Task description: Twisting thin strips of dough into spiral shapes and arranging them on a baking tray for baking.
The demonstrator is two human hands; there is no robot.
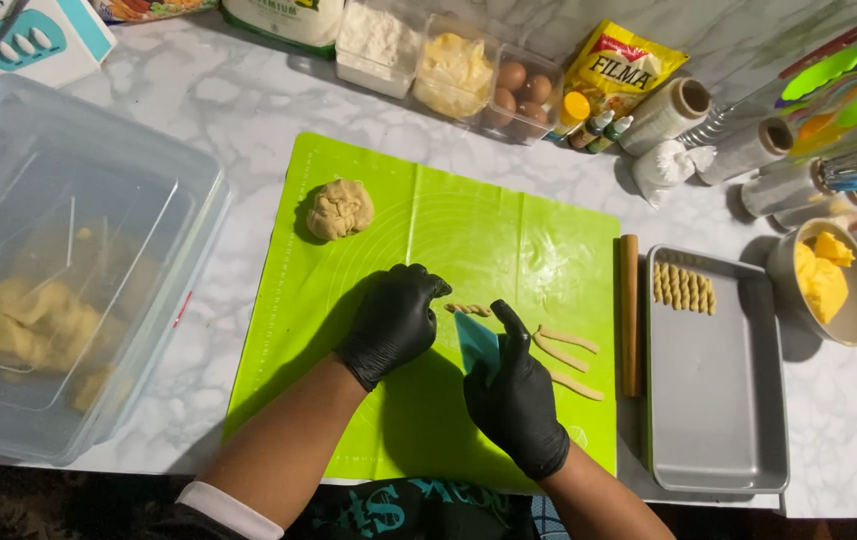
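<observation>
My left hand (391,322) curls knuckles-up, its grip pinched on the twisted dough stick (468,310) lying mid-mat on the green silicone mat (508,230). My right hand (516,398) — fingers upward — grips a teal scraper (476,342) beside plain dough strips (566,358).

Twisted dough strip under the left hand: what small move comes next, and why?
Probably lift the twisted dough strip toward the metal tray. It looks fully twisted at the left hand, and finished twists already line the tray's top edge.
</observation>
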